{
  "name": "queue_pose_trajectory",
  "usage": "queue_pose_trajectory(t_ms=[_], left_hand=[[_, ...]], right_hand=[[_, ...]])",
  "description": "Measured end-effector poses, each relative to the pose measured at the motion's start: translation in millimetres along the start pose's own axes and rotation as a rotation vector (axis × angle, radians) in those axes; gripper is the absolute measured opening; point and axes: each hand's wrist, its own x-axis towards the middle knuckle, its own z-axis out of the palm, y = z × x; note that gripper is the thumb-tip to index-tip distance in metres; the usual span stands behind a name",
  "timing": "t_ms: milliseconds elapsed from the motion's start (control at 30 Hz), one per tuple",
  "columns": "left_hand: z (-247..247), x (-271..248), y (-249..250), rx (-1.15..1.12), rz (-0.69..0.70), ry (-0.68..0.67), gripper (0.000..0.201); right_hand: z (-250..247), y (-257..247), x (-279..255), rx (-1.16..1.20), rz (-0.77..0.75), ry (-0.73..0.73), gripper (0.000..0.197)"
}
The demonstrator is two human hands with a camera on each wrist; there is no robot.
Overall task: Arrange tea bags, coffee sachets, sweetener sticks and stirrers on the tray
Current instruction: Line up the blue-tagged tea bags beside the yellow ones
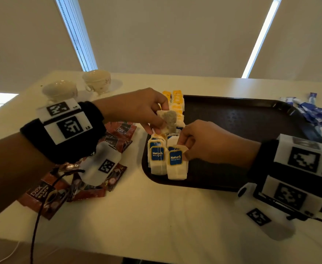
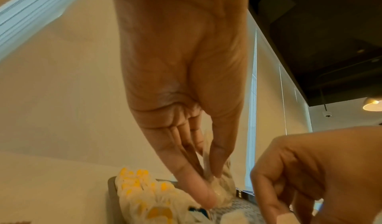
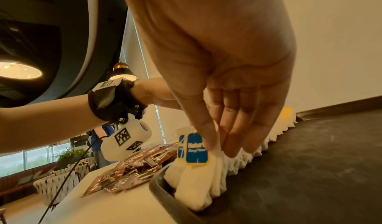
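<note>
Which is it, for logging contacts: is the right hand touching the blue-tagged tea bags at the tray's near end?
Touching. The right wrist view shows the right hand pinching the top of a blue-tagged tea bag in the row on the tray.

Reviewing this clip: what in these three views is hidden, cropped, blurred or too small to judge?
- Stirrers: none identifiable in any view.
- Blue sweetener sticks: head view, cut off by the right edge; count unclear.
- Coffee sachets: head view, partly covered by the left wrist rig.
- Middle of the tea bag row: hidden under the left hand and right hand.
- Held tea bag: left wrist view, blurred; tag unseen.
- Tray: right wrist view, far side cropped.
</note>
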Motion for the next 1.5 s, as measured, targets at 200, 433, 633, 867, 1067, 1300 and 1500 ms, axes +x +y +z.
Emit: queue_pose_trajectory(t_ms=[200, 433, 633, 867, 1067, 1300, 1500], left_hand=[[12.3, 5.7, 3.6, -0.027, 0.009, -0.096, 0.011], [16.5, 11.4, 4.3, 0.141, 0.091, -0.168, 0.006], [25.2, 18.2, -2.7, 0.333, 0.051, -0.273, 0.008], [20.8, 20.5, 2.1, 0.541, 0.104, -0.057, 0.024], [25.2, 1.6, 12.4, 0.566, 0.250, -0.058, 0.042], [41.5, 3.2, 2.1, 0.642, 0.253, -0.082, 0.033], [42.5, 5.0, 0.8, 0.681, 0.223, -0.047, 0.041]], right_hand=[[1.4, 3.5, -7.6, 0.026, -0.050, 0.026, 0.014], [-0.4, 3.9, -11.1, 0.057, -0.051, -0.006, 0.016], [-0.3, 3.0, -12.2, 0.048, -0.050, 0.004, 0.012], [3.4, 5.6, -2.2, -0.072, 0.064, 0.070, 0.031], [-3.4, 4.4, -1.8, -0.187, 0.099, -0.008, 0.032], [0.2, 6.2, -0.1, -0.166, 0.087, -0.033, 0.021], [-3.3, 4.9, 4.5, -0.073, 0.116, -0.150, 0.024]])
